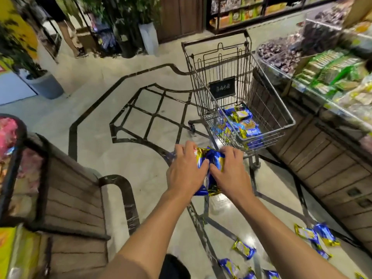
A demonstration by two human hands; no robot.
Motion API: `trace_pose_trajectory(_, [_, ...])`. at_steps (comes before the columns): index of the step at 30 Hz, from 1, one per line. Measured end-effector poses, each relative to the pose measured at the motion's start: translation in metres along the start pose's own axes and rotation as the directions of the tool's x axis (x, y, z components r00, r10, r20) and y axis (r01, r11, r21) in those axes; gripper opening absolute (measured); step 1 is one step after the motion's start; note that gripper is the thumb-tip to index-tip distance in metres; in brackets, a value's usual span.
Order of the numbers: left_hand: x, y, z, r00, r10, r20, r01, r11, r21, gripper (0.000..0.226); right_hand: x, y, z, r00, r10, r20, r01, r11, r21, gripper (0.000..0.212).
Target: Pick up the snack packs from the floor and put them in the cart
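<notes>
Head view: left hand (186, 170) and right hand (231, 171) clamp a bundle of blue-and-gold foil snack packs (211, 164) just short of the wire shopping cart (281, 109). Carry over its near rim, then release low; more packs (244, 248) remain on the floor near the cart.

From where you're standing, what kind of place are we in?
Most likely a grocery or snack shop: a wire shopping cart stands on the floor, a display counter beside it is piled with packaged goods, and stocked shelves line the back wall.
</notes>
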State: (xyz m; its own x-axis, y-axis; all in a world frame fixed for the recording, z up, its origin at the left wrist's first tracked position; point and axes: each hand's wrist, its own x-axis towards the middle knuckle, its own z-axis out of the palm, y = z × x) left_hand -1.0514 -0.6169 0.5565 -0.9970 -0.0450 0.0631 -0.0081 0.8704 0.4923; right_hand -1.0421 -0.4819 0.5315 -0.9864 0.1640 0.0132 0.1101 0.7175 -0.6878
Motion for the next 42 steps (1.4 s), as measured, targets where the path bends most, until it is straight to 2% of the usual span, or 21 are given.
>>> trace_pose_trajectory(11, [0.261,-0.022,0.029,0.975,0.175,0.14,-0.164,0.983,-0.085,0.043,0.214,-0.028,0.057,0.975,0.185,-0.127,-0.194,0.979,-0.059,0.047])
trace_pose_trajectory(17, [0.37,0.002,0.042,0.928,0.307,0.209,-0.292,0.951,-0.103,0.043,0.301,-0.023,0.051,0.932,0.279,-0.232,-0.296,0.954,-0.041,0.042])
trace_pose_trajectory(23, [0.467,0.051,0.087,0.858,0.428,0.284,-0.409,0.904,-0.125,0.043,0.386,0.024,0.035,0.844,0.443,-0.302,-0.454,0.89,0.037,0.045])
trace_pose_trajectory(33, [0.593,0.13,0.171,0.762,0.449,0.466,-0.455,0.884,-0.108,0.05,0.503,0.097,0.017,0.733,0.607,-0.307,-0.606,0.788,0.11,0.047])
trace_pose_trajectory(42, [0.682,0.127,0.249,0.623,0.465,0.629,-0.498,0.856,-0.14,0.048,0.578,0.122,0.048,0.61,0.735,-0.296,-0.744,0.66,0.107,0.054])
